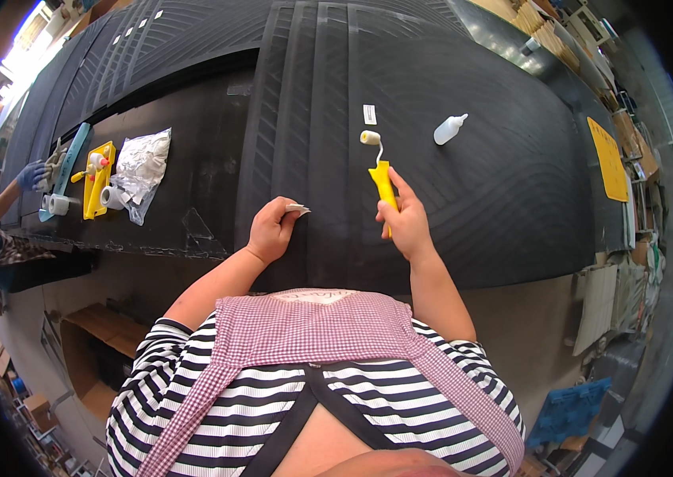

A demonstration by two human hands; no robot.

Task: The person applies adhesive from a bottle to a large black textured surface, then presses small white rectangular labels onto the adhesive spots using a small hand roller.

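Observation:
My right hand is closed round the yellow handle of a small paint roller. The white roller head points away from me, beside a small white label on a large black panel. In my left hand a folded bit of white paper or cloth is pinched between thumb and fingers, near grooved strips on the panel. To the right of the roller lies a white squeeze bottle with a pointed nozzle, on its side.
At the left, a yellow tray holds small items, beside a clear plastic bag of white material and a tape roll. A co-worker's gloved hand is at the far left. A yellow sheet lies at the right.

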